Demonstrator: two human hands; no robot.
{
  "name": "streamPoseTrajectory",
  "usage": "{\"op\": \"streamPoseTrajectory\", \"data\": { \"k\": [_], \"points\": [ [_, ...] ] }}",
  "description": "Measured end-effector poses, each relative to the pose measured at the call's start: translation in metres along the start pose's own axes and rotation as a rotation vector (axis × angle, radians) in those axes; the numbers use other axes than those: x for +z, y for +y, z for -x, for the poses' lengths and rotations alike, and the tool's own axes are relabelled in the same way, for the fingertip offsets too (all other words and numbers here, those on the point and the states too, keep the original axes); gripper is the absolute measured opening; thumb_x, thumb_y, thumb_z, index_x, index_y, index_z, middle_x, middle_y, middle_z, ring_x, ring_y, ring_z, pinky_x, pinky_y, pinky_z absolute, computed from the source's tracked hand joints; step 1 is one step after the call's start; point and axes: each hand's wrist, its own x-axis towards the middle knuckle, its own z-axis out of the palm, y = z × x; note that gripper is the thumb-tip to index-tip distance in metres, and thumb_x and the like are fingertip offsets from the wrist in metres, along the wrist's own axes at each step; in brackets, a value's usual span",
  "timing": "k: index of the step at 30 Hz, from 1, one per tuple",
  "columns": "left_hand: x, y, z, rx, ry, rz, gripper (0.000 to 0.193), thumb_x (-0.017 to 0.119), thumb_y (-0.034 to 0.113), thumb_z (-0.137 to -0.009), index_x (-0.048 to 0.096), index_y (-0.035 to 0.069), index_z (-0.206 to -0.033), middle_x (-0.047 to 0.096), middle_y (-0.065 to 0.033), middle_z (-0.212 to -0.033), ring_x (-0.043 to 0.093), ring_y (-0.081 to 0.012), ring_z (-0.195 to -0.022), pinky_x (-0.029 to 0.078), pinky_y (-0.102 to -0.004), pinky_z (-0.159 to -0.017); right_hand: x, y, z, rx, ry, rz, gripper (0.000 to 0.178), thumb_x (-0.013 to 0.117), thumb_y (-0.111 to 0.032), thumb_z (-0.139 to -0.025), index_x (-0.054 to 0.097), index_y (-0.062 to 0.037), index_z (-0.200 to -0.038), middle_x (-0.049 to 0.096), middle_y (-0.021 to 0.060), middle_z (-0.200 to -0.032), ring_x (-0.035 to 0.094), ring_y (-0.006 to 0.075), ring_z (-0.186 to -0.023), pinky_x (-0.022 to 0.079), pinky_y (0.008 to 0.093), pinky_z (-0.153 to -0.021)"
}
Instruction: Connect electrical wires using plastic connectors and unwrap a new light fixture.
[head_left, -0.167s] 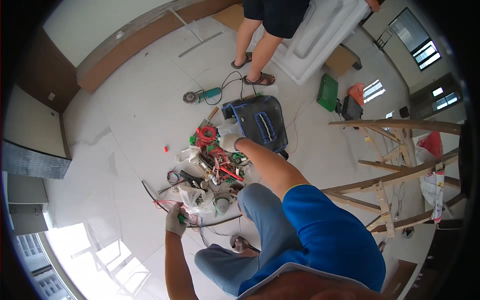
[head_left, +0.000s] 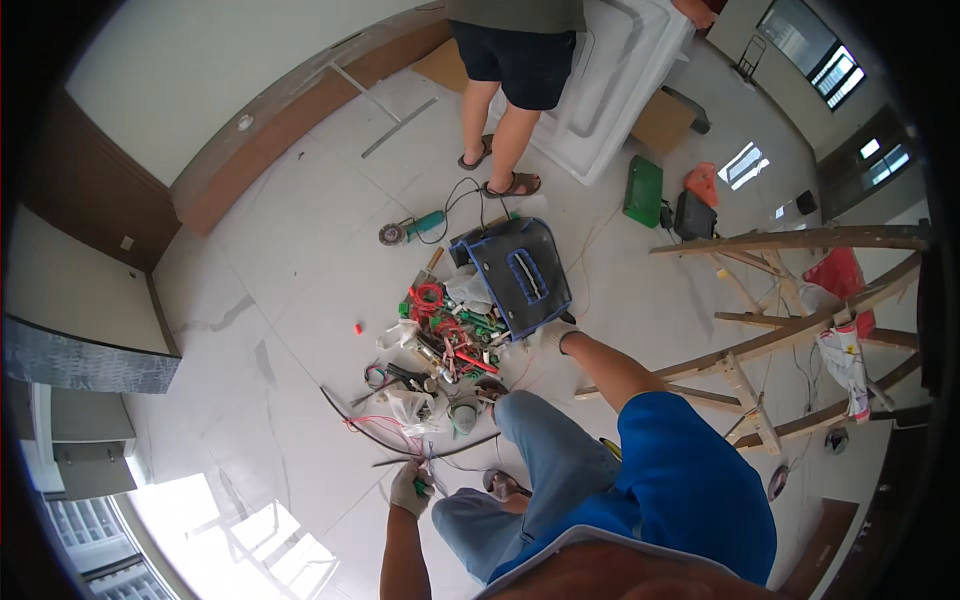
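Observation:
My left hand [head_left: 411, 487], in a whitish glove, is closed around a small green thing [head_left: 419, 486] low in the picture; its kind is too small to make out. Thin wires and a dark strip lie just beyond it. My right hand [head_left: 552, 336], also gloved, is at the near edge of a black tool bag [head_left: 497, 272] with blue trim; its fingers are too unclear to read. Left of the bag spreads a heap of tools and fittings [head_left: 455, 335], with a red wire coil [head_left: 428, 297] on it. A clear plastic bag [head_left: 408, 408] lies at its near side.
An angle grinder [head_left: 410, 229] with a cord lies beyond the heap. Farther off, a person [head_left: 513, 90] stands beside a large white tray-like panel [head_left: 590, 95]. A green case [head_left: 643, 190] is on the floor to the right, and a wooden trestle [head_left: 690, 385] stands nearer.
My right hand has left the heap and come toward me, to the tool bag's near edge. My left hand stays low, still closed on the green thing. The whole view has shifted.

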Motion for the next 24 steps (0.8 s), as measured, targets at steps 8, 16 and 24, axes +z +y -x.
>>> {"op": "streamPoseTrajectory", "data": {
  "k": [8, 16, 24],
  "points": [
    [0.008, -0.066, 0.213, -0.236, 0.174, -0.282, 0.021, 0.053, 0.017, -0.103, 0.055, 0.008, -0.122, 0.058, -0.0058, -0.081, 0.057, -0.0233, -0.071, 0.045, -0.0337, -0.056, 0.151, 0.051, 0.508, 0.339, -0.298, -0.317, 0.033, 0.055, -0.017, -0.093, 0.076, -0.0038, -0.114, 0.073, 0.02, -0.12, 0.069, 0.0351, -0.115, 0.055, 0.0434, -0.096],
    [-0.007, -0.042, 0.295, -0.049, 0.27, -0.388, 0.016, 0.051, 0.021, -0.102, 0.058, 0.011, -0.114, 0.055, -0.0023, -0.072, 0.055, -0.0185, -0.062, 0.042, -0.0303, -0.049, 0.292, -0.025, 0.679, 0.335, -0.556, -0.161, 0.035, 0.056, -0.016, -0.089, 0.075, -0.0061, -0.118, 0.071, 0.0182, -0.124, 0.068, 0.0332, -0.118, 0.053, 0.0433, -0.099],
    [0.097, -0.052, 0.262, -0.055, 0.075, -0.335, 0.019, 0.055, 0.026, -0.105, 0.058, 0.013, -0.119, 0.057, -0.0001, -0.075, 0.057, -0.0181, -0.068, 0.043, -0.0298, -0.053, 0.225, -0.082, 0.695, 0.911, -0.118, -1.349, 0.023, 0.058, -0.013, -0.096, 0.075, -0.009, -0.111, 0.07, 0.0133, -0.075, 0.063, 0.0233, -0.06, 0.051, 0.0409, -0.055]
  ]
}}
